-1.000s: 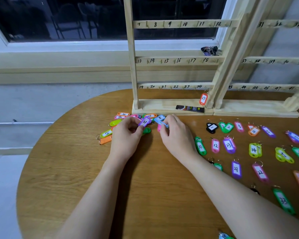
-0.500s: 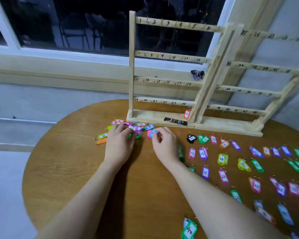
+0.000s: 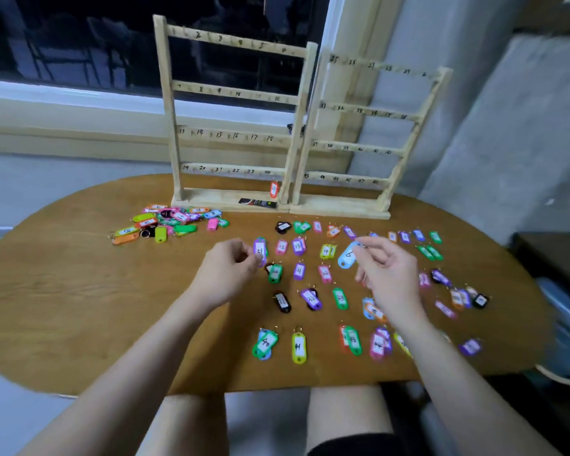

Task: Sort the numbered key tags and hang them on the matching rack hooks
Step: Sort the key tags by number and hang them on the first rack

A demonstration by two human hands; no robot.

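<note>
left hand [image 3: 226,269]: pinches purple tag 31 [image 3: 260,251] over the surface [image 3: 79,291] | right hand [image 3: 387,271]: pinches light blue tag [image 3: 347,255] above sorted rows | unsorted pile [image 3: 168,222]: left of rack [image 3: 231,126] base

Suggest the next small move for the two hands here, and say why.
Probably each hand should set its tag down in the sorted rows. The left hand pinches a purple tag and the right hand a light blue tag, both held over the rows laid out on the table. Only one orange tag hangs on the rack, so sorting seems unfinished.
</note>
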